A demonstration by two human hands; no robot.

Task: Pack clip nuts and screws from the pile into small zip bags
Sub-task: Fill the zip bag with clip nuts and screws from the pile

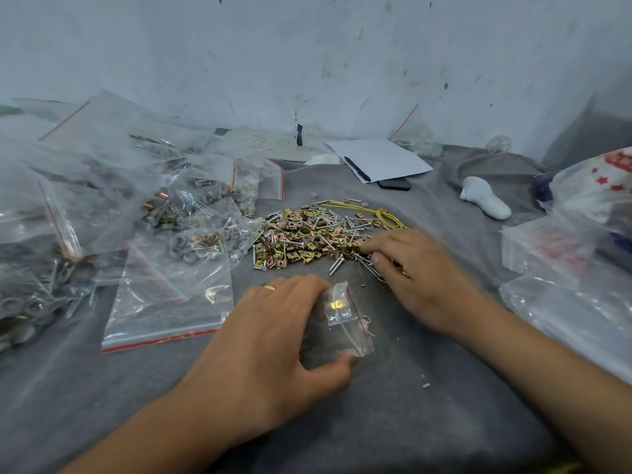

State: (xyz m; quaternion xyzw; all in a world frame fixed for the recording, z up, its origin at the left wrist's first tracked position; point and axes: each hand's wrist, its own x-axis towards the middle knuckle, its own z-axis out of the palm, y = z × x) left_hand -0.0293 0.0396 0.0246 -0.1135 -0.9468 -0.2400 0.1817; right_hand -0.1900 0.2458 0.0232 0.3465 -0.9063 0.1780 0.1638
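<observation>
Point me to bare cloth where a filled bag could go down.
Free: grey cloth between the forearms, near the front edge; also front-left, below the flat empty zip bag. A smaller bare strip lies between the pile and the paper. Crowded: left side under filled bags; right edge under plastic bags.

Dim, cool, even light, glare on plastic bags (pixel 164 295), blurred hands, wide-angle bending at edges

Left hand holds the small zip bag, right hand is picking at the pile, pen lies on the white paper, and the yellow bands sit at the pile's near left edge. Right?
One error: the yellow bands sit at the far right edge of the pile, per the head view. The rest holds: left hand holds the zip bag, right hand is at the pile, pen lies on the paper.
</observation>
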